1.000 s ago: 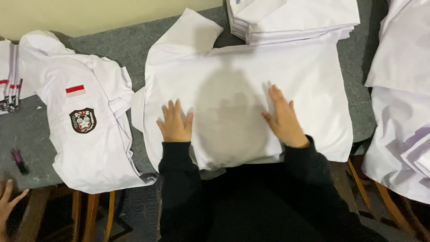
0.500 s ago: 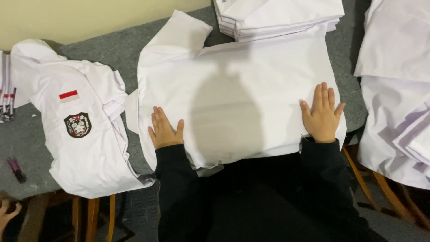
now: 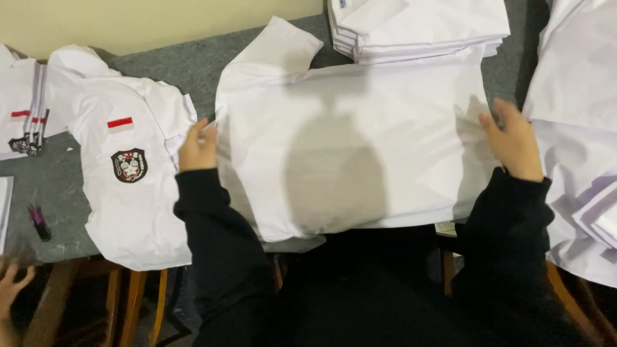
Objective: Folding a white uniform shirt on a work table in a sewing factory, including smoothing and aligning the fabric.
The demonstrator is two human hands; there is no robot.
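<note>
Here the white shirt (image 3: 347, 141) is lying flat and face down on the grey worktop (image 3: 193, 71), and the two hands are working at its opposite side edges. The left hand (image 3: 198, 146) is curling its fingers onto the left edge, lightly pinching cloth; the right hand (image 3: 512, 142) is resting at the right edge, fingers loosely bent, though whether it is gripping is unclear. To fold well, both edges are best lifted evenly and brought inward parallel, keeping the cloth taut and smooth. A badged shirt (image 3: 128, 173) is lying just left of the left hand, and a folded stack (image 3: 418, 26) is sitting beyond the shirt's far edge.
</note>
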